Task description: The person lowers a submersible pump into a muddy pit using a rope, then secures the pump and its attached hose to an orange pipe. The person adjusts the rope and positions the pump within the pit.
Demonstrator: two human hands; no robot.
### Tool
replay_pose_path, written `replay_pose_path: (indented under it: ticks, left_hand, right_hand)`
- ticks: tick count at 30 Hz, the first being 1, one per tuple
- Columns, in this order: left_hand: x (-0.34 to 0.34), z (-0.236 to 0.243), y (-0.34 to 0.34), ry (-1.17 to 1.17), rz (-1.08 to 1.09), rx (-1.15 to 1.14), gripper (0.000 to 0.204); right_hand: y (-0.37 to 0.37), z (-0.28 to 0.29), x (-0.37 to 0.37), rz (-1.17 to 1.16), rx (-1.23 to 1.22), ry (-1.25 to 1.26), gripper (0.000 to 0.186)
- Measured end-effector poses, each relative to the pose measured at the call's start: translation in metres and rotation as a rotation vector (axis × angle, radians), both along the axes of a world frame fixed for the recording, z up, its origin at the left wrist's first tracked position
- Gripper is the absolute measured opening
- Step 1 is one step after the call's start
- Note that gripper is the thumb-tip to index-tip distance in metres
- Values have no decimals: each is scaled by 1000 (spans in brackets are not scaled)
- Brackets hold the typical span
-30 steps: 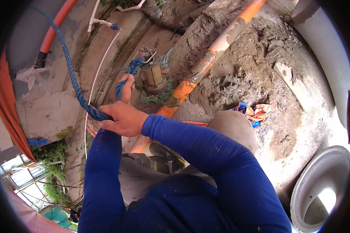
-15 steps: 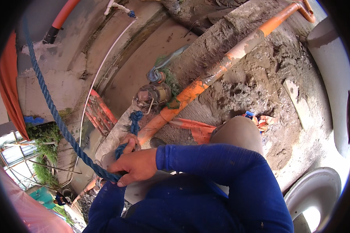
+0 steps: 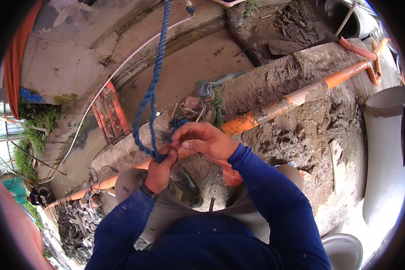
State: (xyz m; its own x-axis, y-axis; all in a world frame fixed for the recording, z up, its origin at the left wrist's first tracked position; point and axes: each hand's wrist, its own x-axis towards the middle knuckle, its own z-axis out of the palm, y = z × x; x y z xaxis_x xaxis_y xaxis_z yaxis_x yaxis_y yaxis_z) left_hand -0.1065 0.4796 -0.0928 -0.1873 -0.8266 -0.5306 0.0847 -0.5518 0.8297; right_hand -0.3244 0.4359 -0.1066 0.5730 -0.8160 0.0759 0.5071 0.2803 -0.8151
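A thick blue rope (image 3: pixel 156 76) hangs down from the top of the view and bends into a loop. My left hand (image 3: pixel 158 173) is closed around the rope at the bottom of this loop. Just right of it, my right hand (image 3: pixel 211 141) has curved fingers with the thumb apart, and no rope shows in it. Its fingertips come close to the left hand. Beyond my hands a muddy pump (image 3: pixel 194 108) sits on a concrete ledge, with a blue rope knot (image 3: pixel 179 122) beside it. The right hand partly hides the rope near the pump.
A long orange pipe (image 3: pixel 342 76) runs diagonally along the ledge, with wet mud on its right. Muddy water (image 3: pixel 184 58) lies beyond the ledge. Large concrete pipes (image 3: pixel 384 153) stand at the right. A black boot (image 3: pixel 186 186) is below my hands. Another person (image 3: pixel 34 196) is far off left.
My right hand has let go of the rope and moved right. The left hand, hidden before, now shows gripping the rope. The rope hangs farther right in a loop, and the view has shifted.
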Motion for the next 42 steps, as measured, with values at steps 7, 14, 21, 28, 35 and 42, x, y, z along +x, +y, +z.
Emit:
replay_pose_path:
  ticks: [7, 14, 21, 28, 35, 42]
  left_hand:
    - [-7, 4, -20, 24, -213, -197, 15]
    - [-5, 14, -43, -127, -342, -498, 21]
    - [1, 46, -55, -63, -302, -596, 26]
    - [-10, 38, -53, 127, -140, -851, 61]
    - [6, 50, -51, -34, -365, -954, 49]
    - [15, 36, -38, -87, -784, -864, 36]
  right_hand:
    - [1, -18, 15, -340, -642, 967, 52]
    - [-11, -14, 40, -437, -837, 1225, 53]
    - [-42, -22, 79, -573, -854, 1149, 36]
    - [-55, -30, 69, -630, -65, 439, 27]
    - [-48, -34, 53, -750, -360, 1256, 39]
    - [7, -21, 41, -866, -410, 1443, 31]
